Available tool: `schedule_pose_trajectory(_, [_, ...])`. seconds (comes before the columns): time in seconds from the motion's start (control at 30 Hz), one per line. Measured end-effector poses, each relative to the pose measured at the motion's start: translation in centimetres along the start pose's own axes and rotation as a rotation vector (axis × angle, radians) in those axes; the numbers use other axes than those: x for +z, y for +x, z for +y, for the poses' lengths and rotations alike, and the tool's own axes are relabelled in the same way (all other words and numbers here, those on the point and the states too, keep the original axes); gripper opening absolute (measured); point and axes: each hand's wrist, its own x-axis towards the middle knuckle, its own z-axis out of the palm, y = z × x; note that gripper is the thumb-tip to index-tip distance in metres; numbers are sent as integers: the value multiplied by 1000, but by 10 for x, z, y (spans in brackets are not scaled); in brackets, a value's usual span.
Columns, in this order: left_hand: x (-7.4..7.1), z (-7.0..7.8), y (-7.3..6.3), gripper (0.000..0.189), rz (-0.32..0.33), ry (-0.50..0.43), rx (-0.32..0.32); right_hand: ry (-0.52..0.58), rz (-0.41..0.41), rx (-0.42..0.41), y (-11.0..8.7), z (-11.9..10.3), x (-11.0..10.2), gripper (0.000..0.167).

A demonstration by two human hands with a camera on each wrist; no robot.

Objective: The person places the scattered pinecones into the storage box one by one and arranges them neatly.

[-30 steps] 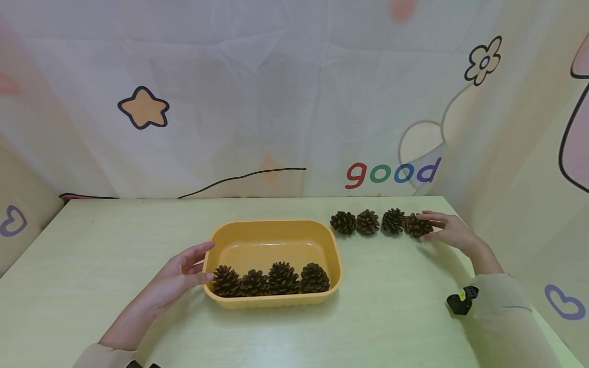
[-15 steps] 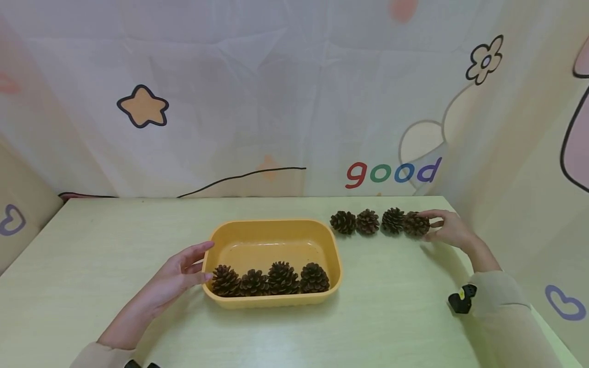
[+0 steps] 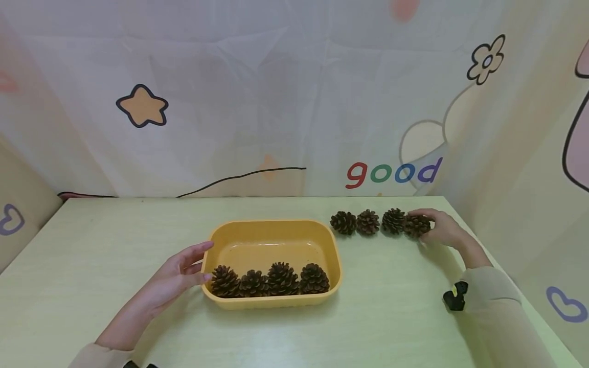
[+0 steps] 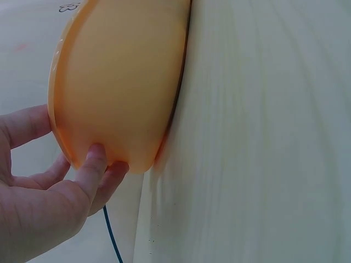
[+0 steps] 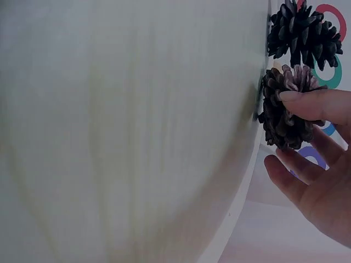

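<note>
A long yellow plastic tub with round corners (image 3: 271, 253) sits on the pale wooden counter (image 3: 391, 306). The person's left hand (image 3: 177, 278) is at its left end. The thumb and fingers bend round that end and hold it, with the thumb on the outside wall. Four brown, bumpy pine cones (image 3: 282, 280) stand in a row inside the tub, along the near side.

At the back right of the counter, past the tub, is another row. The last cone on the right, a round brown one with woody scales (image 3: 416, 226), is in the right hand (image 3: 444, 229). That grip is clamped on it: the thumb is on one side and a finger is on the other. Three more brown cones (image 3: 368, 223) lie to its left, and the closest is just beside it.

Both arms have light beige sleeves (image 3: 499, 306). Behind the counter hangs a pale cloth (image 3: 221, 102) with an orange star (image 3: 142, 106) and the colourful word "good" (image 3: 397, 173).
</note>
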Motion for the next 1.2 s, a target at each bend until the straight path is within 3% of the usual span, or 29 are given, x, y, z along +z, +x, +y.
schedule_pose_trajectory(0.37, [0, 0, 1, 72, 3, -6, 1, 31, 39, 69, -5, 1, -3, 58])
schedule_pose_trajectory(0.87, [1, -2, 1, 72, 9, -10, 3, 433, -6, 157, -31, -8, -6, 60])
schedule_pose_trajectory(1.2, [2, 0, 1, 72, 16, -25, -9, 610, -18, 60, -35, -30, 1, 46])
